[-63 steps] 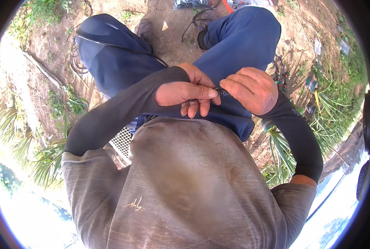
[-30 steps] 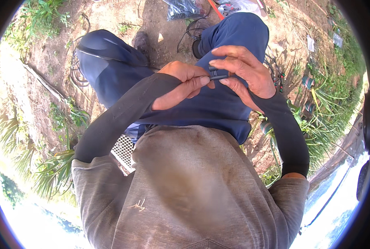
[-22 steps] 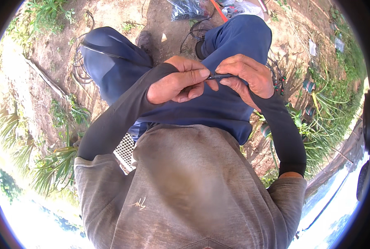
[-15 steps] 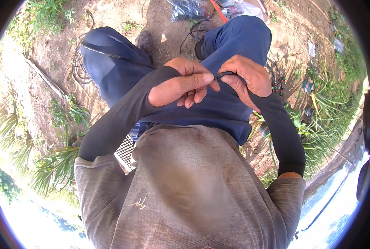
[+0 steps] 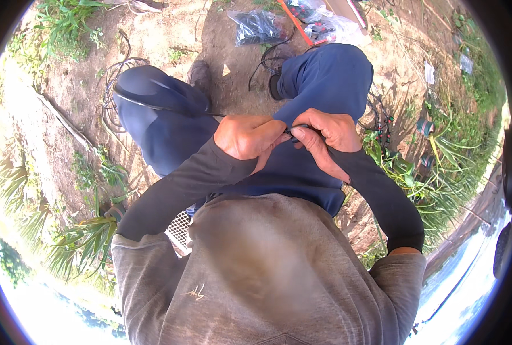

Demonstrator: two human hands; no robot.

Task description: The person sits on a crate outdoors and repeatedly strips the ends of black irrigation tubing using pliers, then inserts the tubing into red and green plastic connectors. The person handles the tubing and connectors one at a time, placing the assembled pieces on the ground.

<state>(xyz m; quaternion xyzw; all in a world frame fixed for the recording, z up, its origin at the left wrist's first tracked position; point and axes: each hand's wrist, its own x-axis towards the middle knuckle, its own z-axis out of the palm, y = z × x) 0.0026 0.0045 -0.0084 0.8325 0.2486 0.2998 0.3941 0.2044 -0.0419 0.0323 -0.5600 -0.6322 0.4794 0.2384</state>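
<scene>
Over my lap both hands meet, pinching a thin black tube or cable. My left hand is turned with its back up, its fingertips closed at the tube's end and mostly hidden. My right hand grips the same piece between thumb and curled fingers, close against the left fingertips. What lies exactly between the fingertips is too small to make out. Another black length crosses my left knee and runs toward my left hand.
Ahead on the dirt lie a clear bag of black parts and an orange-edged box with plastic bags. Coiled black line is beside my left knee. Red-and-black small parts lie on the right, near potted plants.
My left hand has rolled over, its back now up and its fingers tucked under. Both hands sit lower in the picture and closer together. The view has shifted, showing more ground ahead.
</scene>
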